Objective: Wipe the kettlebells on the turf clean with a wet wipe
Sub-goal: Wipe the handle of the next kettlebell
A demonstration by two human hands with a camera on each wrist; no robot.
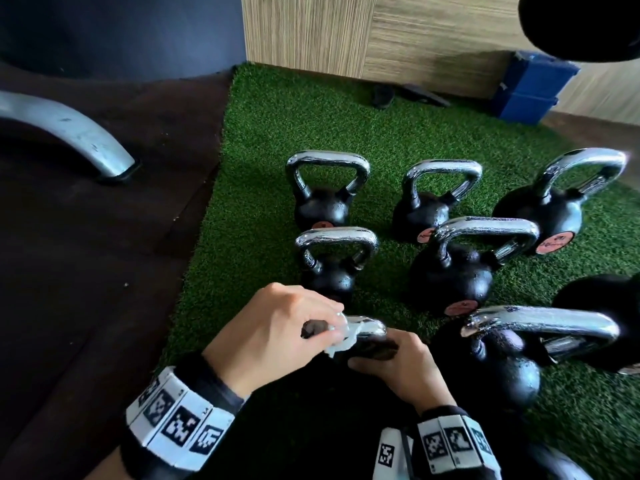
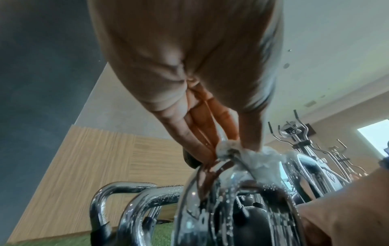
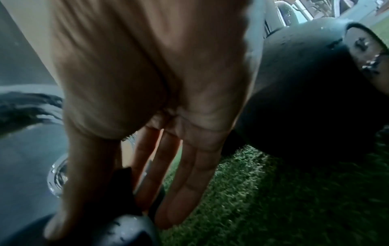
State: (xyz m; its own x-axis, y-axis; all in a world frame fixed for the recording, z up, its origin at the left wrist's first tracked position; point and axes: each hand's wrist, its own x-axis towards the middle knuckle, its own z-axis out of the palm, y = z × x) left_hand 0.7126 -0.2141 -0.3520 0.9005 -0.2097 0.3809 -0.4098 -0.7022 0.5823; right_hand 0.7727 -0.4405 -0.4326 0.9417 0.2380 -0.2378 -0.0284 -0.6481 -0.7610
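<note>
Several black kettlebells with chrome handles stand on the green turf (image 1: pixel 263 168). The nearest kettlebell (image 1: pixel 372 325) sits between my hands, its body mostly hidden under them. My left hand (image 1: pixel 332 332) pinches a crumpled white wet wipe (image 1: pixel 341 341) against the top of its wet handle. In the left wrist view the left hand (image 2: pixel 229 146) holds the wipe (image 2: pixel 263 159) over the handle (image 2: pixel 202 191). My right hand (image 1: pixel 374 358) grips this kettlebell low on its right side. In the right wrist view the right hand (image 3: pixel 126 199) has a black handle post between thumb and fingers.
Other kettlebells stand close ahead (image 1: pixel 329 271) and to the right (image 1: pixel 502 358). One large kettlebell (image 3: pixel 305 99) lies beside my right hand. A grey metal machine foot (image 1: pixel 79 136) rests on dark rubber flooring at left. A blue box (image 1: pixel 530 88) stands by the wooden wall.
</note>
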